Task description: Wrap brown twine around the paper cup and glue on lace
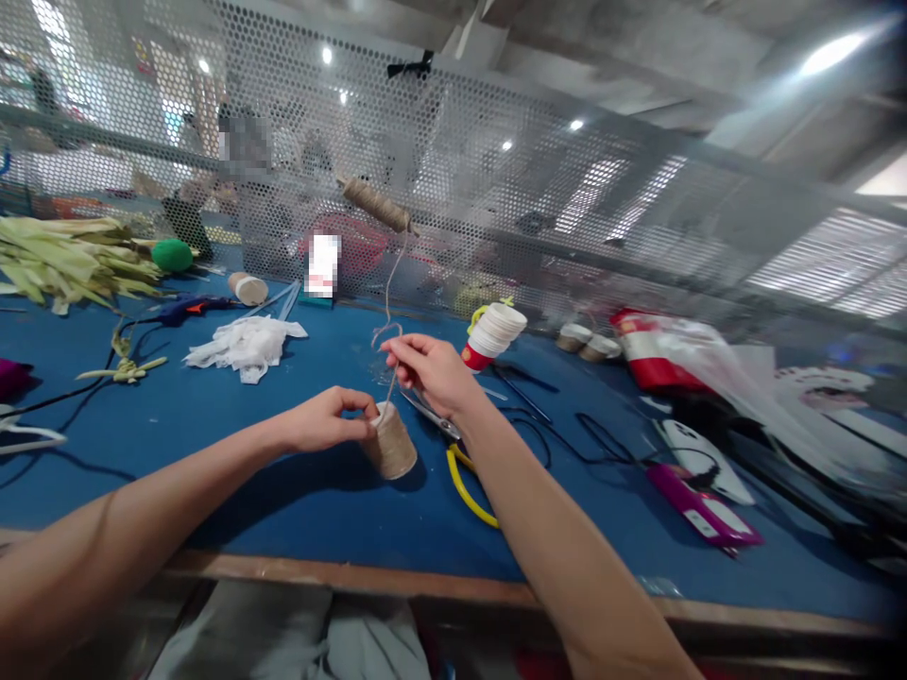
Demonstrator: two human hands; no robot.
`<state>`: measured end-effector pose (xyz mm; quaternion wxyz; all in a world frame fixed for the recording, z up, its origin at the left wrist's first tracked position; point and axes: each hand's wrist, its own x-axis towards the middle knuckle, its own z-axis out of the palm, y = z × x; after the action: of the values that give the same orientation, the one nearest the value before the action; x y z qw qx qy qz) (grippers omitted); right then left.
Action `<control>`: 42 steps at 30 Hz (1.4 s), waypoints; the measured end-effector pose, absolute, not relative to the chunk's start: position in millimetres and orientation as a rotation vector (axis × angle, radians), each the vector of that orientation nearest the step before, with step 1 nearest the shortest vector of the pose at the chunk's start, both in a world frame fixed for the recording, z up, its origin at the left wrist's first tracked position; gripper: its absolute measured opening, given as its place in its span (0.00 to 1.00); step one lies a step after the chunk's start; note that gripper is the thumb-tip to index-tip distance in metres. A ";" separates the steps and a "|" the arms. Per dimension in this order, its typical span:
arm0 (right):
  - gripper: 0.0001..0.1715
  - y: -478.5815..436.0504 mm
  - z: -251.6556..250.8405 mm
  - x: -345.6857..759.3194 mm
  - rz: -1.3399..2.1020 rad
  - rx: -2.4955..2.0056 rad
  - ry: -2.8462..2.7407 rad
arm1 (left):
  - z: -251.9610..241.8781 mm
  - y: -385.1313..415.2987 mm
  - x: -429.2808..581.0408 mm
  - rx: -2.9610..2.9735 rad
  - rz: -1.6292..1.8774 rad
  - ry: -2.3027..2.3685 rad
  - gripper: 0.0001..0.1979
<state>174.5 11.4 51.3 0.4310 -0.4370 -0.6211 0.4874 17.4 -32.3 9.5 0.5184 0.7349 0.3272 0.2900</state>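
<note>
A small paper cup wrapped in brown twine [394, 449] stands tilted on the blue table. My left hand [336, 418] is closed on its rim, thumb and fingers pinching the near left edge. Just above the cup, my right hand [434, 373] pinches a strand of twine [391, 385] between thumb and fingertips. That strand runs down to the cup's mouth, and more twine rises behind to a spool of twine [375, 205] mounted on the mesh panel. Scissors with yellow handles [464, 486] lie partly hidden beneath my right forearm.
White paper cups [500, 329] are stacked beyond my right hand. Crumpled white cloth [245, 345], a blue glue gun [188, 308] and corn husks [71, 255] lie left. On the right are black cables [602, 439] and a purple device [701, 505]. A perforated metal panel [453, 142] borders the back.
</note>
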 end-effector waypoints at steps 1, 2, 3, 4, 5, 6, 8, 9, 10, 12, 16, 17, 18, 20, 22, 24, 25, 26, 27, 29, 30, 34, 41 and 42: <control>0.06 19.0 57.4 173.5 1.258 -1.087 -1.508 | 9.9 -33.5 18.2 1.781 0.684 0.772 0.03; 0.06 26.5 62.8 171.1 1.279 -1.077 -1.467 | 10.0 -34.5 18.9 1.792 0.677 0.757 0.03; 0.05 33.2 67.1 167.2 1.285 -1.062 -1.428 | 9.7 -35.2 19.5 1.795 0.672 0.739 0.03; 0.06 38.6 70.0 161.9 1.282 -1.031 -1.417 | 9.2 -35.6 20.0 1.789 0.667 0.719 0.03; 0.05 42.4 71.4 155.6 1.291 -0.986 -1.456 | 8.3 -35.6 20.3 1.777 0.664 0.700 0.03; 0.05 44.6 71.3 149.1 1.334 -0.958 -1.557 | 7.3 -35.3 20.4 1.761 0.661 0.682 0.04; 0.04 45.8 68.2 139.1 1.451 -1.032 -1.878 | 5.0 -34.1 20.4 1.726 0.662 0.654 0.04; 0.04 45.7 65.8 137.5 1.426 -1.122 -2.037 | 4.0 -33.2 20.2 1.712 0.668 0.644 0.04; 0.05 46.0 63.5 139.1 1.306 -1.260 -2.171 | 3.2 -32.2 20.1 1.703 0.681 0.637 0.05; 0.08 48.4 59.7 152.8 0.851 -1.565 -2.275 | 2.4 -30.1 19.6 1.695 0.719 0.640 0.05; 0.14 57.8 51.2 204.6 0.294 -1.989 -2.195 | 2.9 -26.4 17.9 1.734 0.795 0.714 0.06; 0.13 59.2 47.4 216.7 0.260 -2.061 -2.199 | 3.0 -25.8 17.5 1.753 0.815 0.732 0.06; 0.11 59.7 42.7 226.7 0.257 -2.135 -2.205 | 3.1 -25.3 17.1 1.773 0.836 0.744 0.06; 0.15 59.0 31.5 239.0 0.295 -2.234 -2.237 | 2.9 -24.6 16.4 1.803 0.866 0.750 0.05; 0.18 57.7 20.3 242.8 0.334 -2.277 -2.256 | 2.2 -23.9 16.2 1.819 0.875 0.754 0.05; 0.18 57.8 11.9 242.5 0.335 -2.292 -2.242 | 1.1 -23.0 16.1 1.821 0.866 0.757 0.05; 0.17 58.4 9.4 242.2 0.321 -2.294 -2.224 | 0.5 -22.5 16.1 1.805 0.857 0.758 0.05; 0.16 59.1 8.0 242.2 0.302 -2.290 -2.204 | 0.1 -22.1 16.1 1.767 0.847 0.760 0.05; 0.15 59.6 7.6 242.4 0.282 -2.283 -2.184 | -0.2 -21.8 16.1 1.710 0.832 0.761 0.05; 0.14 58.3 9.6 242.4 0.233 -2.252 -2.146 | 0.0 -21.9 16.0 1.568 0.818 0.766 0.05; 0.14 56.3 11.6 241.4 0.207 -2.223 -2.130 | 0.5 -22.3 15.9 1.505 0.816 0.768 0.05; 0.21 39.9 21.7 222.1 0.334 -2.000 -2.128 | 3.1 -25.9 16.8 1.426 0.756 0.736 0.05; 0.20 28.2 40.2 151.2 1.603 -1.239 -1.833 | -0.4 -31.6 20.9 1.498 0.612 0.562 0.06; 0.19 30.4 43.5 141.5 1.620 -1.112 -1.857 | -1.0 -31.9 21.4 1.507 0.607 0.540 0.06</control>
<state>141.5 30.4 43.5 0.2173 -0.4015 -0.6704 0.5849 21.4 -31.9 -1.0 0.6554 0.6649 0.2382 0.2677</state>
